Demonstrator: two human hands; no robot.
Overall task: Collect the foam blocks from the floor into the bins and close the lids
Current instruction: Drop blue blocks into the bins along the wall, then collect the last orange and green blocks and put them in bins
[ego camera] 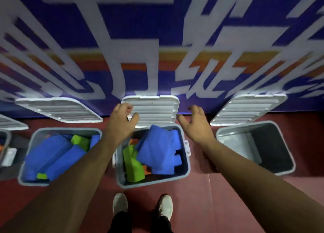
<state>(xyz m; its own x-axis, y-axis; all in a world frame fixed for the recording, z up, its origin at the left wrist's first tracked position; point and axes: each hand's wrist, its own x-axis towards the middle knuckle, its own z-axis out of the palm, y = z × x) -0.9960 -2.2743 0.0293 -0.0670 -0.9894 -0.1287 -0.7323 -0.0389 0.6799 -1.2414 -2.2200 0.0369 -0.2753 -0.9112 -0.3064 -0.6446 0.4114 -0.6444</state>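
The person is working on the lid-closing step at the middle bin [154, 183], which is holding blue foam blocks [157, 154] and a green foam block [133, 166] piled up to its rim. Its white lid [154, 108] is standing open behind the middle bin, leaning toward the wall [157, 40]. The left grip [121, 122] is curling at the lid's left edge, thumb across its face; whether it is actually clamping the lid cannot be told. The right grip [196, 126] is hovering spread wide just beside the lid's right edge, holding nothing. The next move is probably calling for both grips to take the lid, swing it forward and press the tall blue blocks under. The 2 neighbours, the left bin [33, 182] and the right bin [287, 171], are standing open too.
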